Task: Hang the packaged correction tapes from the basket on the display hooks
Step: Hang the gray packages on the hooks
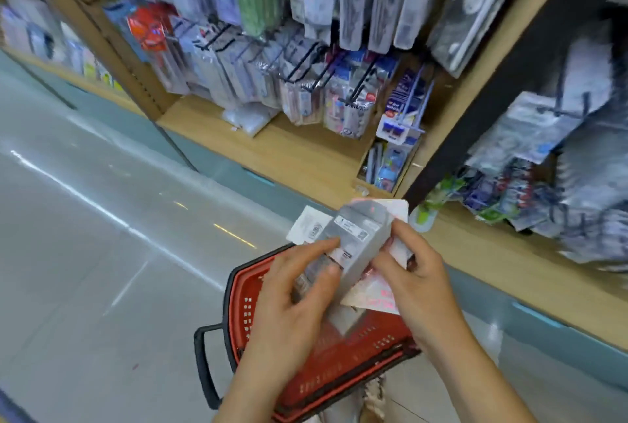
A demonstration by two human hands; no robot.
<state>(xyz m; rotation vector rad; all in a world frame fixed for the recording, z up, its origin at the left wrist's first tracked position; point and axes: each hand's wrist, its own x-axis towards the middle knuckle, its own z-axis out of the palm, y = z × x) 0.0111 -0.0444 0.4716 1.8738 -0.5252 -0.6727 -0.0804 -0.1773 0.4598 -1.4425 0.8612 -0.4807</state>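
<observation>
Several packs (pixel 356 246) in hand, fanned into a loose bundle just above the red basket (pixel 306 385) down on the grey floor (pixel 102 252), and in front of the wooden shelf (pixel 289 154). Gripped by the left hand (pixel 292 293) from the near side, fingers closed on the clear front of the top pack. Pinched by the right hand (pixel 419 273) along the far edge, thumb and fingers shut on the white and pink cards (pixel 373 297) tucked behind. Too blurred for reading any label, so no telling correction tape from other stock. Only red mesh wall visible of the basket's inside, so no count of the remainder possible.

Looks like the sorting step: picked up, not yet hung, and probably thumbing one pack apart from the bundle.

Next, by this reckoning:
- Free a single pack with one hand and clamp the others in the other hand.
- Turn it hang-hole-up toward the display.
- Lift well up and forward to the black hooks (pixel 306 62), most of them crowded with stock along the lower row.
- Find the matching row first. Cannot pick it out from here.
- Line the hole up with the upturned hook tip before sliding on.

Thin plastic, likely to flex and slip, so better held near the top edge. Some risk of shedding a loose card from the bundle while reaching.
</observation>
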